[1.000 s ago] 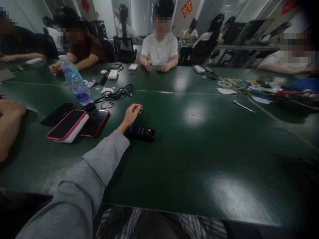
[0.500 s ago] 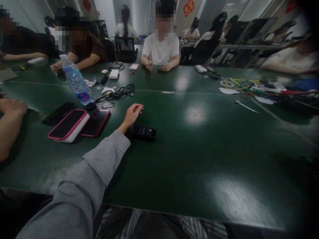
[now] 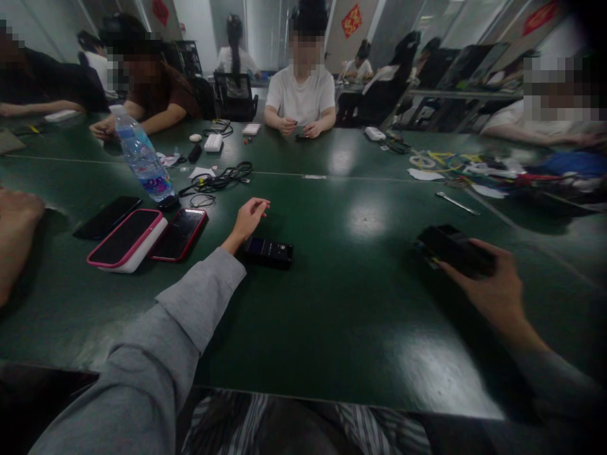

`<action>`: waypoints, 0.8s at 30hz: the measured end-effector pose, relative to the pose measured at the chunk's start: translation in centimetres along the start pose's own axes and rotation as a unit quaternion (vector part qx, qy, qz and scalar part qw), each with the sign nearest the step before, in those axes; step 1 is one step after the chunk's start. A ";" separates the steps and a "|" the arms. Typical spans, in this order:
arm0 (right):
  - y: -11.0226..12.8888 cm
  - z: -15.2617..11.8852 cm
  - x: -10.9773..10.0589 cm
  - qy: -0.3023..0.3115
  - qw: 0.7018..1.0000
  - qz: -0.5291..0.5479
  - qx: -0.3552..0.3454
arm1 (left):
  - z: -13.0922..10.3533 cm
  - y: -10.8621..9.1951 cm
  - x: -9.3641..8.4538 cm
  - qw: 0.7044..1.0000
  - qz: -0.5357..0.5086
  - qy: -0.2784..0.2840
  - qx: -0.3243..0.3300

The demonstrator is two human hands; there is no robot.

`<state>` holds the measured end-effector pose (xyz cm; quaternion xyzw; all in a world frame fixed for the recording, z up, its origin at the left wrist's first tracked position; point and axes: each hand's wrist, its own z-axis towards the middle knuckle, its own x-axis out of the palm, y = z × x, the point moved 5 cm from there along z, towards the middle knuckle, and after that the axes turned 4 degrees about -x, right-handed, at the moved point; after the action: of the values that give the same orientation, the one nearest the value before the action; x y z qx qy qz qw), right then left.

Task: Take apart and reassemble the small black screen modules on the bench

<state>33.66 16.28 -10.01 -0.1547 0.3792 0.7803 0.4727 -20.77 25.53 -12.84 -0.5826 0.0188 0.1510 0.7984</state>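
Observation:
My left hand (image 3: 250, 218) rests over the green table, fingers loosely bent and holding nothing that I can see. Just below its wrist lies a black handheld device (image 3: 269, 253) with a small screen and buttons, flat on the table. On the right, my right hand (image 3: 497, 287) grips a dark, box-shaped device (image 3: 453, 249) by its right end, thumb along the near side and fingers at the far side. This device is held above the table and is blurred, so its details cannot be made out.
Left of my left hand lie a red-edged phone (image 3: 180, 234), a pink-rimmed white case (image 3: 126, 240) and a dark phone (image 3: 108, 217). Behind them a water bottle (image 3: 142, 155) stands by black cables (image 3: 220, 177). A wrench (image 3: 458, 203) and tangled wires (image 3: 497, 170) lie right. Co-workers sit around.
My right hand has come into view from the right with the dark box-shaped device in it. My left hand stays about where it was. The view has shifted slightly.

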 end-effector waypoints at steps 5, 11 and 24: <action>10.5 1.8 11.7 0.126 0.963 0.221 -0.085 | 0.0 0.1 0.0 1.000 0.001 0.003 -0.005; 22.3 2.0 19.6 0.192 0.908 0.325 -0.179 | -0.2 -0.4 -0.1 1.000 0.007 -0.005 -0.008; 24.4 1.3 20.6 0.233 0.890 0.317 -0.230 | -0.6 -1.4 0.6 0.998 0.033 0.059 0.009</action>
<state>2.59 23.57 -10.63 -0.3085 0.3172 0.8954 0.0491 -19.71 24.69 -11.89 -0.5822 0.0863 0.1423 0.7958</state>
